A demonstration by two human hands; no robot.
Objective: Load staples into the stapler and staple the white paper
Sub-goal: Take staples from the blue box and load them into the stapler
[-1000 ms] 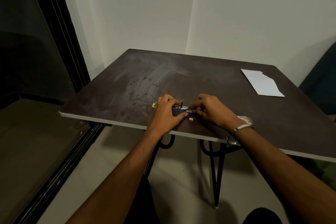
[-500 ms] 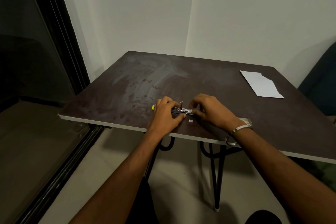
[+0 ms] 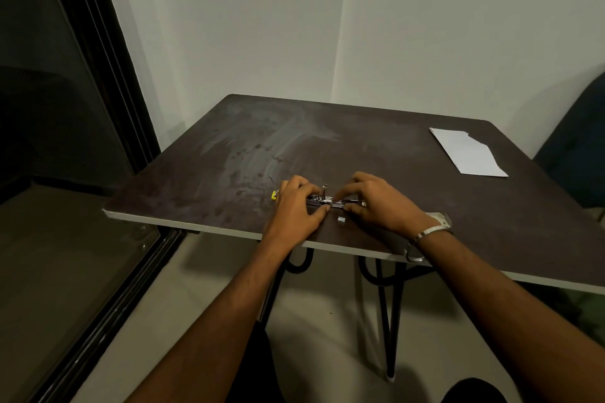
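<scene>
A small metal stapler [image 3: 327, 200] lies opened flat near the front edge of the dark table [image 3: 229, 154]. My left hand [image 3: 296, 209] grips its left end, where a yellow tip [image 3: 273, 195] pokes out. My right hand [image 3: 376, 203] pinches the right part of the stapler, fingertips on its shiny channel. A small loose strip of staples [image 3: 341, 220] rests on the table just in front of the stapler. The white paper [image 3: 468, 152] lies flat at the far right of the table, well away from both hands.
A crumpled clear wrapper [image 3: 440, 217] lies by my right wrist at the table's front edge. A dark chair [image 3: 576, 144] stands to the right, a dark glass door [image 3: 49, 108] to the left, and white walls behind the table.
Both hands stay on the stapler in nearly the same place. The right fingers have shifted slightly along the channel. The view has tilted a little.
</scene>
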